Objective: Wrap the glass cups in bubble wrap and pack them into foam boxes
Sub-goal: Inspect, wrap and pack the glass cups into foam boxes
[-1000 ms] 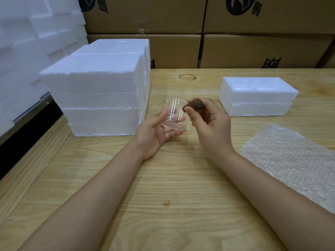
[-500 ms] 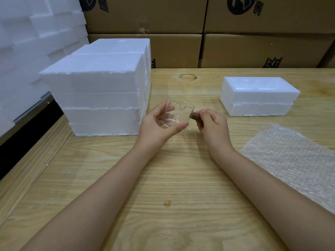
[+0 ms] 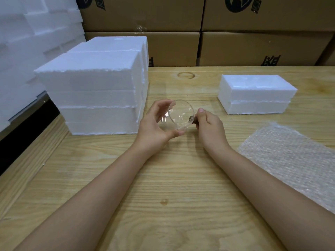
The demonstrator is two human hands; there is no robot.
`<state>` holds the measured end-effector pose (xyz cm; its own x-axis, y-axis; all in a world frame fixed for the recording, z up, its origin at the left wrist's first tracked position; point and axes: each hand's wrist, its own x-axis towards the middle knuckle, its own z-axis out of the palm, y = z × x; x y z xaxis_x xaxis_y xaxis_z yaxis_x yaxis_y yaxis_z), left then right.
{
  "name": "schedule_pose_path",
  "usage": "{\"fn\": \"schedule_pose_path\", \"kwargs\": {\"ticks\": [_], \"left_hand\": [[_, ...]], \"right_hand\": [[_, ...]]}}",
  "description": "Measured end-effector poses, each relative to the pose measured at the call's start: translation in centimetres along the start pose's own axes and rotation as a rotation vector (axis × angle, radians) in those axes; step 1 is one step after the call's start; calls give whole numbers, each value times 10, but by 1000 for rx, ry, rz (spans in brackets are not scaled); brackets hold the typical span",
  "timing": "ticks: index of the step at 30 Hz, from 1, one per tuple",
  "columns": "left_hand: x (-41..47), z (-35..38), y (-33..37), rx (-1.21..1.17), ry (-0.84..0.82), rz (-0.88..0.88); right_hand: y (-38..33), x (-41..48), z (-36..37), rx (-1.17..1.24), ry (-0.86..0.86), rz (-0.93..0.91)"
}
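Glass cup [image 3: 180, 115] is held tilted over the table [image 3: 172, 196], the curled fingers [image 3: 161, 105] of your left hand [image 3: 154, 124] cradling its body while your right hand [image 3: 208, 125] pinches its dark handle [image 3: 191, 120], so wrapping is not yet begun and you probably need to carry it to the bubble wrap [image 3: 290, 156] next.

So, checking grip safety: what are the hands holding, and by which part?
A glass cup: left hand cups its body, right hand grips its dark handle.
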<state>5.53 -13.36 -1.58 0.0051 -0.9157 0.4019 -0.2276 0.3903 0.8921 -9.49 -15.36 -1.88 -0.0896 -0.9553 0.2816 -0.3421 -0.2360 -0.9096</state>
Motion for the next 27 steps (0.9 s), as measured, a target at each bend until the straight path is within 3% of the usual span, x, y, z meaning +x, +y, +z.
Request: {"fn": "schedule_pose_path", "kwargs": {"ticks": [6, 14, 27], "left_hand": [[0, -1, -2, 22, 31, 45], [-3, 2, 1, 159, 54, 89], [-3, 1, 8, 82, 72, -57]], "right_hand": [[-4, -4, 2, -52, 2, -127], [1, 0, 3, -80, -55, -111], [-5, -5, -4, 57, 135, -75]]}}
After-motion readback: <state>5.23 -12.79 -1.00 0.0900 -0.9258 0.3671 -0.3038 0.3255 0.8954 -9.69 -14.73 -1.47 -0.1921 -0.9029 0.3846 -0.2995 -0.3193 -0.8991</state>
